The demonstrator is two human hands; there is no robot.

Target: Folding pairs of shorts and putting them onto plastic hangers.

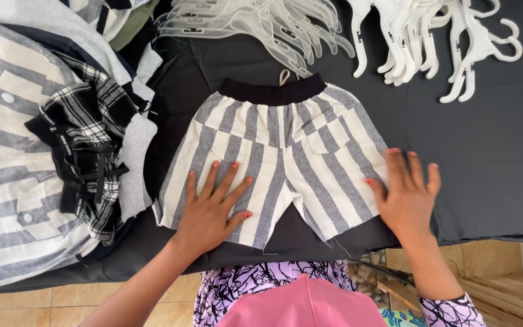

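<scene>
The left hand (210, 212) is pressing flat, fingers spread wide, on the striped shorts (273, 157); the right hand (407, 194) is lying open on their other leg. Beyond the fingertips, white hangers (431, 36) are lying on the dark tabletop (491, 139).

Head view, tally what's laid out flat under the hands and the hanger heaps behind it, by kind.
Striped shorts: 1
Hands pressing on them: 2, left hand, right hand
Heaps of white plastic hangers: 2, one clear-white, one solid white
Total: 5
</scene>
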